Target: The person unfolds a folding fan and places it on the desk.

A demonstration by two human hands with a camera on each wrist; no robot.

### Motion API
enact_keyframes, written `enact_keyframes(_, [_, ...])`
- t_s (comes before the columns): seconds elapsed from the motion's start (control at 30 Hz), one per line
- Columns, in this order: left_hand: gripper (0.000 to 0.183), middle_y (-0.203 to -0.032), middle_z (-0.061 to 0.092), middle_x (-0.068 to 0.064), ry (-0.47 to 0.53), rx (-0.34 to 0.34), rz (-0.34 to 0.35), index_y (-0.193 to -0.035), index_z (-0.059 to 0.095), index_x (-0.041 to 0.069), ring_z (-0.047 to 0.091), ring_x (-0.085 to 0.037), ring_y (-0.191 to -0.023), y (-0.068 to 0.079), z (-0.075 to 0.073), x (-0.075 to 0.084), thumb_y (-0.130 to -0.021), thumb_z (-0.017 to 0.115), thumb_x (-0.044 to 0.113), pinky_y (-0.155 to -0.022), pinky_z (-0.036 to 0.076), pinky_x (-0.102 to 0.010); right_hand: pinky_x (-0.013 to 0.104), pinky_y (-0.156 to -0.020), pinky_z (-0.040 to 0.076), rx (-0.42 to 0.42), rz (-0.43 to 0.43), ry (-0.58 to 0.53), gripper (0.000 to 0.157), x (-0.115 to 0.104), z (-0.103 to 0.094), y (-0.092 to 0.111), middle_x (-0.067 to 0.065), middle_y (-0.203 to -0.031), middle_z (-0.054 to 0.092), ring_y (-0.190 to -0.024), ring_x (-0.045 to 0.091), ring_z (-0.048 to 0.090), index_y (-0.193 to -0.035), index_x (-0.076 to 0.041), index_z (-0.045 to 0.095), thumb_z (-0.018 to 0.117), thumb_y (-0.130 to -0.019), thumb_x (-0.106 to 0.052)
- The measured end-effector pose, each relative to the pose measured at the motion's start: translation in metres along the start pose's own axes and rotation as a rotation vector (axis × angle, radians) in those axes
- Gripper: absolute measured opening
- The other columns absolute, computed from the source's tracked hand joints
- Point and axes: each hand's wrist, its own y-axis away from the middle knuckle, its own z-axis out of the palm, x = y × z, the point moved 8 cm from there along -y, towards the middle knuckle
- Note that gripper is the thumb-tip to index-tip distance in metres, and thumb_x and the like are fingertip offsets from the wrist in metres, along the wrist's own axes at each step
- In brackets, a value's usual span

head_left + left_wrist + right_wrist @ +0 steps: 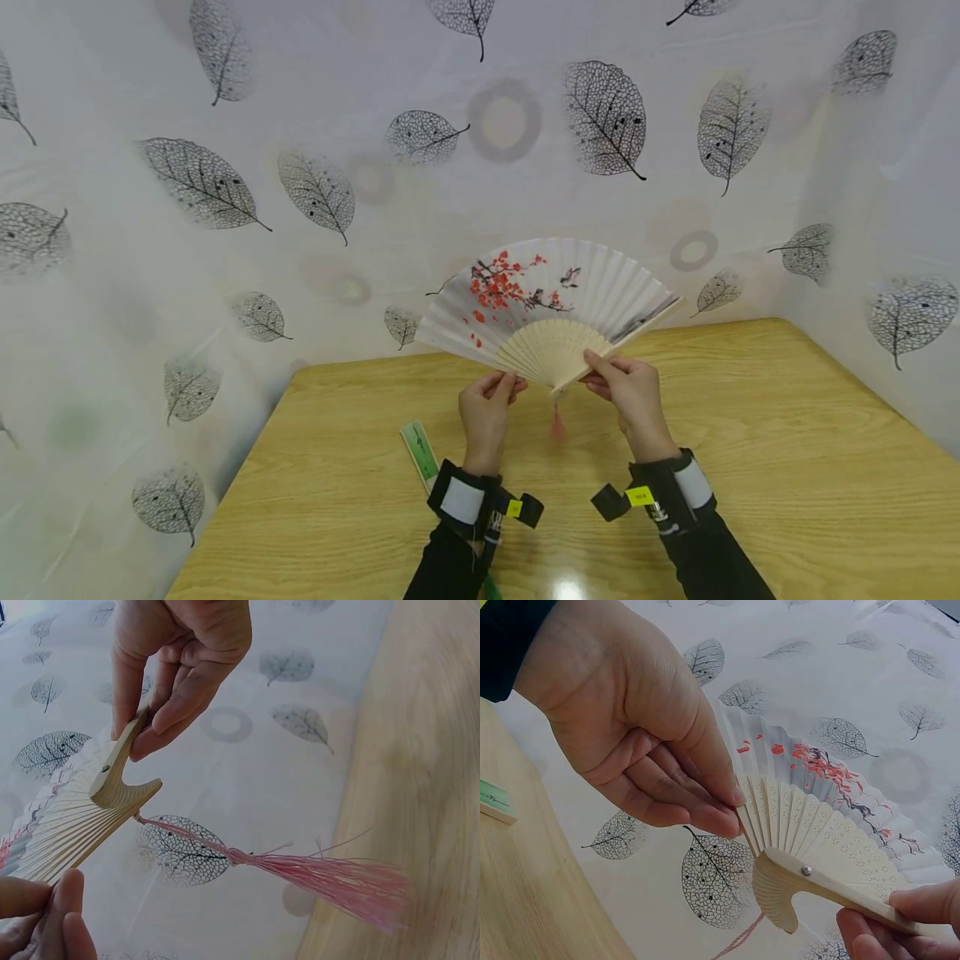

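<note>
Fan (551, 304) white, red blossom print; tassel (330, 881) pink; backdrop (457, 208) whitish, dark leaf print

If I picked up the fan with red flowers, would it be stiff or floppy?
The fan would probably feel fairly stiff along its thin ribs, which spread out straight. It might fold shut sideways, since the ribs meet at one metal-looking pivot. The pink tassel would likely flop about, because it's loose threads.
</note>
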Motion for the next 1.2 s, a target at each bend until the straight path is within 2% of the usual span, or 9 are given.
enact_keyframes(0.03, [0.019,-0.081,0.067,-0.023,0.008,0.002,-0.012,-0.089,0.064,-0.009,0.064,-0.021,-0.073,-0.002,0.0,-0.004,-0.082,0.059,0.008,-0.061,0.051,-0.022,0.023,-0.058,0.053,0.002,0.0,-0.002,0.035,-0.005,0.002,0.004,0.001,-0.071,0.07,-0.067,0.016,0.064,-0.086,-0.007,0.07,0.07,-0.071,-0.039])
enact_keyframes(0.17, [0.019,-0.081,0.068,-0.02,0.025,0.018,-0.023,-0.091,0.065,-0.007,0.064,-0.019,-0.071,-0.007,-0.001,-0.014,-0.081,0.06,0.009,-0.06,0.05,-0.02,0.019,-0.055,0.052,0.026,0.08,0.006,0.021,-0.066,0.024,0.052,-0.004,-0.06,0.066,-0.06,0.01,0.062,-0.074,-0.006,0.067,0.067,-0.076,-0.027])
enact_keyframes(0.2, [0.019,-0.081,0.068,-0.02,0.023,0.024,-0.028,-0.091,0.065,-0.007,0.064,-0.019,-0.072,-0.007,-0.001,-0.016,-0.081,0.06,0.009,-0.06,0.05,-0.02,0.019,-0.057,0.052,0.049,0.103,0.04,0.021,-0.066,0.023,0.052,-0.007,-0.059,0.065,-0.061,0.009,0.062,-0.073,-0.008,0.066,0.068,-0.075,-0.029])
enact_keyframes(0.27, [0.02,-0.081,0.068,-0.02,0.021,0.034,-0.03,-0.091,0.065,-0.007,0.064,-0.019,-0.072,-0.008,-0.001,-0.017,-0.081,0.06,0.01,-0.059,0.05,-0.019,0.017,-0.057,0.051,0.056,0.124,0.044,0.018,-0.082,0.03,0.066,-0.009,-0.056,0.063,-0.06,0.007,0.061,-0.069,-0.01,0.063,0.066,-0.077,-0.026])
enact_keyframes(0.3, [0.02,-0.081,0.068,-0.019,0.025,0.037,-0.03,-0.092,0.065,-0.006,0.064,-0.018,-0.072,-0.01,-0.001,-0.021,-0.081,0.061,0.011,-0.059,0.049,-0.018,0.017,-0.057,0.051,0.054,0.128,0.038,0.018,-0.082,0.03,0.066,-0.01,-0.056,0.063,-0.06,0.006,0.06,-0.067,-0.012,0.063,0.066,-0.077,-0.027])
enact_keyframes(0.6, [0.021,-0.08,0.068,-0.019,0.02,0.04,-0.013,-0.089,0.065,-0.006,0.064,-0.018,-0.071,-0.01,-0.003,-0.019,-0.081,0.061,0.013,-0.06,0.05,-0.019,0.017,-0.057,0.051,0.03,0.148,-0.008,0.017,-0.08,0.034,0.066,-0.008,-0.057,0.062,-0.06,0.006,0.06,-0.07,-0.009,0.059,0.062,-0.081,-0.022])
enact_keyframes(0.77, [0.021,-0.08,0.068,-0.018,0.028,0.038,-0.023,-0.09,0.065,-0.006,0.064,-0.017,-0.071,-0.01,-0.003,-0.02,-0.081,0.061,0.013,-0.06,0.049,-0.018,0.017,-0.057,0.051,0.016,0.159,-0.004,0.018,-0.081,0.035,0.067,-0.007,-0.057,0.061,-0.06,0.006,0.06,-0.077,-0.003,0.058,0.061,-0.082,-0.021])
enact_keyframes(1.03, [0.022,-0.079,0.068,-0.017,0.036,0.047,-0.029,-0.09,0.065,-0.007,0.064,-0.017,-0.071,-0.011,-0.003,-0.022,-0.081,0.061,0.013,-0.062,0.052,-0.022,0.018,-0.057,0.051,0.054,0.172,0.01,0.027,-0.079,0.032,0.067,-0.009,-0.056,0.062,-0.059,0.006,0.06,-0.094,0.001,0.056,0.064,-0.079,-0.021])
enact_keyframes(1.2, [0.022,-0.078,0.068,-0.016,0.061,0.064,-0.026,-0.088,0.065,-0.007,0.064,-0.017,-0.07,-0.011,-0.005,-0.021,-0.08,0.062,0.013,-0.062,0.052,-0.022,0.018,-0.057,0.051,0.042,0.161,-0.018,0.026,-0.084,0.034,0.069,-0.009,-0.056,0.063,-0.061,0.007,0.061,-0.091,0.0,0.058,0.066,-0.078,-0.021])
